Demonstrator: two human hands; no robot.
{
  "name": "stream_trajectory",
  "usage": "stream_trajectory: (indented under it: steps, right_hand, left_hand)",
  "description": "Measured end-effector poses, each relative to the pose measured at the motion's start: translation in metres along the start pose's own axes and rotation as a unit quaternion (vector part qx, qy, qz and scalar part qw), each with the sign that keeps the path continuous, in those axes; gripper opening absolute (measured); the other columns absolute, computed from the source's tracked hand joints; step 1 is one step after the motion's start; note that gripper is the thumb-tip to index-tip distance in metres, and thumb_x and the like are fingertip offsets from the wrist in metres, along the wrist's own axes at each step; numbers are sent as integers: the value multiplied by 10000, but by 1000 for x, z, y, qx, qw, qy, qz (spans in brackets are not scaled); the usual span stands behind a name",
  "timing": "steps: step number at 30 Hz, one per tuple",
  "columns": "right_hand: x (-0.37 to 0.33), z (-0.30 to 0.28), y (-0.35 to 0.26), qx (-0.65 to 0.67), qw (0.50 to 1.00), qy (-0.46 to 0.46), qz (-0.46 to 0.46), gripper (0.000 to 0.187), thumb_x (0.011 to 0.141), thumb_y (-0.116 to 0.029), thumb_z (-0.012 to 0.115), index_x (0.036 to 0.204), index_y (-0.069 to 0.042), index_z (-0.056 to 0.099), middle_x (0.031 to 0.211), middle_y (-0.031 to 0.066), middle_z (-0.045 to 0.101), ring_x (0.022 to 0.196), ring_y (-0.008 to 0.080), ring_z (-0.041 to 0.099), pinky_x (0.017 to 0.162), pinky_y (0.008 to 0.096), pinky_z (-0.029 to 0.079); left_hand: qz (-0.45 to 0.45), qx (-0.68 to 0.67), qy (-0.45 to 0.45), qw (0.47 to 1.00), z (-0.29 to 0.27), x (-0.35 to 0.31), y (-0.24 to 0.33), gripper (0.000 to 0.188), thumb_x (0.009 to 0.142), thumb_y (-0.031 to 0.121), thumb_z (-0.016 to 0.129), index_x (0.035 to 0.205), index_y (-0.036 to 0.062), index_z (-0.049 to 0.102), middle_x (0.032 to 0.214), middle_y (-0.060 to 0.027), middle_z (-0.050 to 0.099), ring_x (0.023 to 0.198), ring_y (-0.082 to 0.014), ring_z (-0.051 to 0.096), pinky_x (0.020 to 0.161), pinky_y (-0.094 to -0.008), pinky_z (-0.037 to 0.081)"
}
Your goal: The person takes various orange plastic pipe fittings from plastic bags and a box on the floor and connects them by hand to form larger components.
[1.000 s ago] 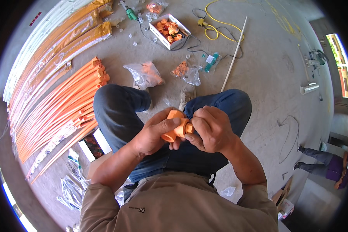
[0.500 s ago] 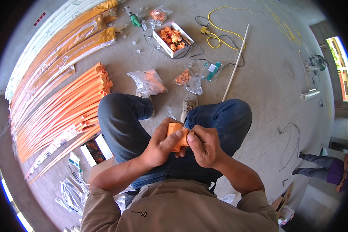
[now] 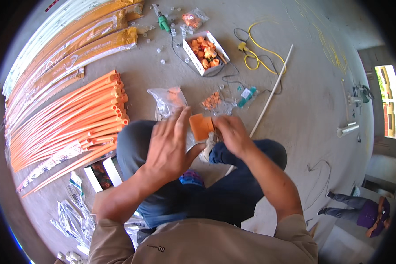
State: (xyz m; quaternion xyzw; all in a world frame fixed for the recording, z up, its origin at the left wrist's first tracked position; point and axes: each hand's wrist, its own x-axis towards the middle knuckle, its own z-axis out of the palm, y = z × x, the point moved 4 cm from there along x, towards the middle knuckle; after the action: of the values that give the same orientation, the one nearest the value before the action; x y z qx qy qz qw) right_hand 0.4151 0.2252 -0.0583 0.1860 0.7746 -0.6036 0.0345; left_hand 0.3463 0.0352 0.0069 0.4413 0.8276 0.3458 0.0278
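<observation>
My right hand [image 3: 231,134] grips an orange plastic pipe fitting [image 3: 201,126] by its narrower right end, above my feet. The fitting's wide end points left. My left hand [image 3: 169,147] is open beside it, with its fingers stretched out and its thumb apart; nothing is in it. Beyond the left fingertips, a clear plastic bag [image 3: 169,100] with orange pieces lies on the floor. Past the right hand is a small group of little orange fittings [image 3: 212,100] in clear plastic.
Orange pipes [image 3: 70,119] lie bundled at left, below long wrapped packages [image 3: 79,53]. A white box of orange fittings [image 3: 203,53], a green corded tool [image 3: 163,23], a yellow cable [image 3: 268,48] and a white pipe [image 3: 273,94] lie ahead. Another person [image 3: 367,215] is at far right.
My left hand has let go of the fitting and opened. My right hand has carried the fitting a little farther forward, away from my body. The view has shifted slightly.
</observation>
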Motion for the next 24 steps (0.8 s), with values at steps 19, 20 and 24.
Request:
stream_trajectory:
  steps: [19,20,24]
  right_hand:
    - [111,29,51,-520,823,-227,3,395,914,-364,583,1067,-22,707,1027,207,728,973,397,700,863,499,549]
    - [90,17,39,-519,822,-233,-9,389,912,-356,588,1070,-22,708,1022,205,728,975,395,700,861,500,551]
    - [7,-46,-1,-479,871,-78,-79,328,918,-336,622,979,-18,675,955,209,710,933,390,691,802,515,540]
  left_hand:
    - [-169,-120,119,971,-47,-86,-94,537,923,305,600,1302,-70,536,1299,-279,579,1229,-391,564,1082,-439,394]
    - [-160,-122,112,973,-41,-92,-94,537,923,305,600,1302,-70,536,1299,-279,579,1229,-391,564,1082,-439,394]
    - [-266,-276,159,910,-13,-135,-135,393,1064,201,411,1340,-61,508,1241,-174,601,1163,-231,557,1048,-342,407]
